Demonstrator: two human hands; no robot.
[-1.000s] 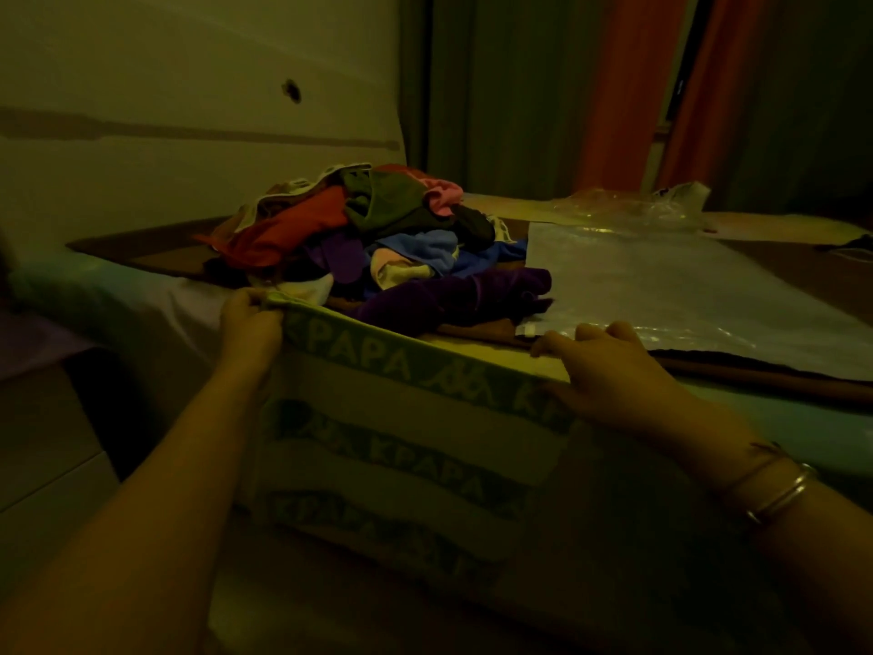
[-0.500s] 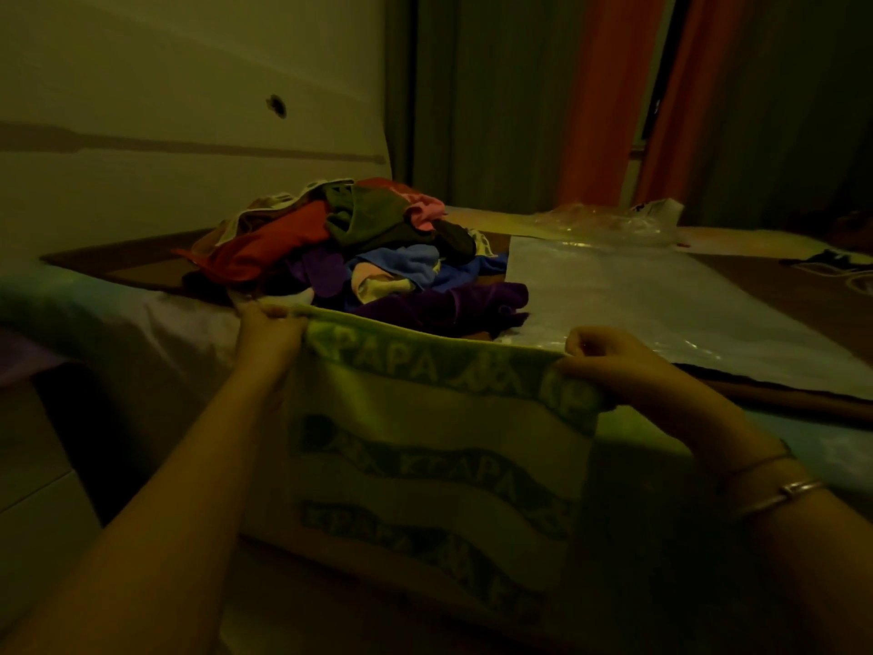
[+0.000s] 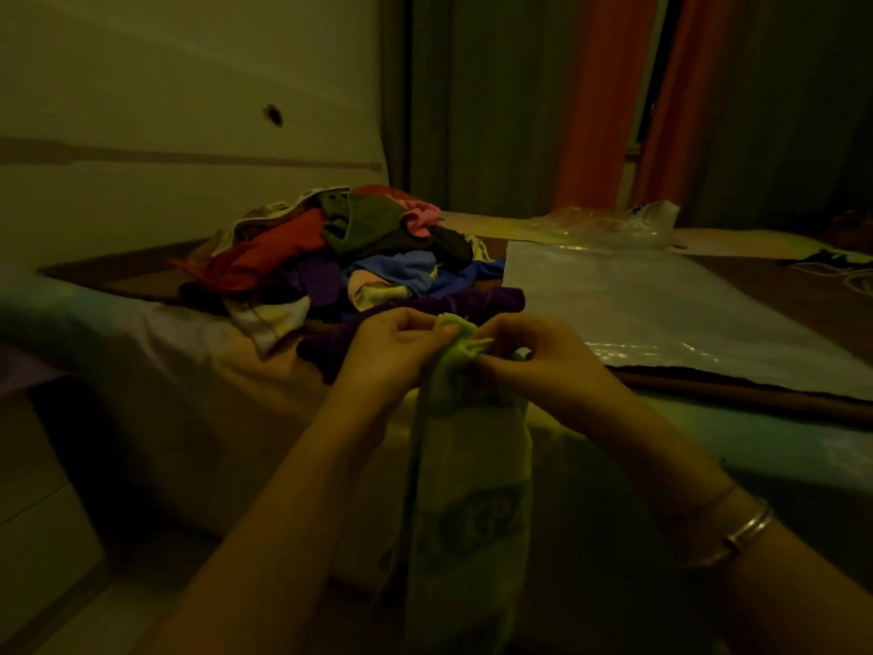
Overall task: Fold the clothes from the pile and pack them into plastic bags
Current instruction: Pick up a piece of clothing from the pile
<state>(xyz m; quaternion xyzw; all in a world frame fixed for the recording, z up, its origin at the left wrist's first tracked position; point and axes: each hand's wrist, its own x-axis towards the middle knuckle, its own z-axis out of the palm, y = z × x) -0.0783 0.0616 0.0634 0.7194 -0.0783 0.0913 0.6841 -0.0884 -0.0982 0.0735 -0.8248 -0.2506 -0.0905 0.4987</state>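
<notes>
Green garment [image 3: 467,446]: hangs doubled, top corners pinched together by left hand [image 3: 392,352] and right hand [image 3: 538,356].
Plastic bag [image 3: 637,300]: flat on bed, contents unclear.
Clothes pile [image 3: 340,257]: beside it.

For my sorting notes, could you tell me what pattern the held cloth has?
Pale green cloth with darker lettered bands; head view.

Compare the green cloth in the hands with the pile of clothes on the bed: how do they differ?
The green cloth is one piece, hanging down from the left hand and right hand, which pinch its top edge together; the pile of clothes is many pieces, lying loose and crumpled on the bed. The cloth is pale green with lettering; the pile mixes red, blue, purple and pink. Neither is bagged yet.
</notes>
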